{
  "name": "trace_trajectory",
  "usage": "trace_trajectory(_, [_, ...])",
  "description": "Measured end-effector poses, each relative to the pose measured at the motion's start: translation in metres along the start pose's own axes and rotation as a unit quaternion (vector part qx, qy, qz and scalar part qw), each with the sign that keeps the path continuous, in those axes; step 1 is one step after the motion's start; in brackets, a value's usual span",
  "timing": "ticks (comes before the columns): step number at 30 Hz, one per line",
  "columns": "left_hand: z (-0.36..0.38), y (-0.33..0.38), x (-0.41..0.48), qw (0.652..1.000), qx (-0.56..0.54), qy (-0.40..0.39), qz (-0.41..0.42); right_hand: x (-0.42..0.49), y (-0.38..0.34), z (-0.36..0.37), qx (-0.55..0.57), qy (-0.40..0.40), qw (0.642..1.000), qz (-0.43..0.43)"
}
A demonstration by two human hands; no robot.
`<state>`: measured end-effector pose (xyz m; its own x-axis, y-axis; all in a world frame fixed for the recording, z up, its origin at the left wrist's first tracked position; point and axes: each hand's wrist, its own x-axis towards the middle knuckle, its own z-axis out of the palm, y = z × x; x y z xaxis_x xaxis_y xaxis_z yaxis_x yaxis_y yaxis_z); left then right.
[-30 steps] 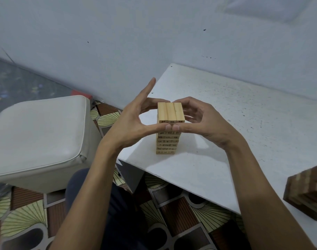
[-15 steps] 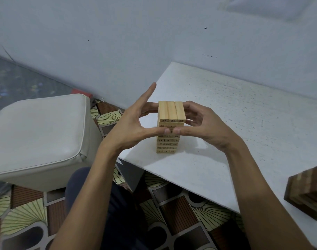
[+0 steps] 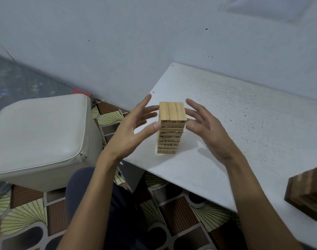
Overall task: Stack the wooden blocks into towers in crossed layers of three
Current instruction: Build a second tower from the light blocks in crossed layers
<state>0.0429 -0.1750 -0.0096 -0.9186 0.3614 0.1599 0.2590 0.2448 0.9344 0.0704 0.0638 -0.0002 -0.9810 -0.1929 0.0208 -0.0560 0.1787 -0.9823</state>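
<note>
Lightness makes the stiff pale wooden block tower (image 3: 169, 134) tippy, we judge, so our empty, spread left hand (image 3: 130, 134) and right hand (image 3: 208, 134) should squeeze opposite sides.

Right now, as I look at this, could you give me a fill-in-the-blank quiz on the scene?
The pale tower has ___ blocks in its top layer. The left hand and right hand flank it, holding ___. The table under it is coloured ___. The dark tower stands on the person's ___ side.
Missing words: three, nothing, white, right.
</note>
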Motion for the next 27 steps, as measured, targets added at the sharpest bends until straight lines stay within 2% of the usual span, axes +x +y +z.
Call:
trace_trajectory(2, [0.0,-0.008,-0.01,1.0,0.01,0.001,-0.014,-0.01,0.009,-0.003,-0.031,0.033,0.999,-0.001])
trace_trajectory(3, [-0.001,-0.012,-0.014,0.999,0.031,-0.006,-0.024,-0.014,0.013,-0.005,-0.087,0.037,0.995,0.005])
trace_trajectory(6, [-0.001,-0.02,-0.02,0.99,0.126,-0.027,-0.05,-0.02,0.018,-0.009,-0.308,0.012,0.95,0.052])
trace_trajectory(9, [0.003,-0.023,-0.015,0.968,0.239,-0.054,-0.055,-0.016,0.022,-0.005,-0.39,-0.03,0.919,0.055])
trace_trajectory(13, [0.006,-0.027,-0.006,0.937,0.329,-0.093,-0.069,-0.003,0.032,-0.001,-0.398,-0.062,0.913,0.069])
trace_trajectory(16, [0.004,-0.03,0.001,0.925,0.354,-0.115,-0.081,0.003,0.038,0.0,-0.379,-0.073,0.919,0.075])
trace_trajectory(21, [0.004,-0.036,0.007,0.927,0.348,-0.119,-0.075,0.008,0.038,0.001,-0.327,-0.075,0.939,0.072])
trace_trajectory(27, [0.002,-0.042,0.009,0.934,0.328,-0.124,-0.061,0.009,0.036,0.005,-0.324,-0.07,0.94,0.076])
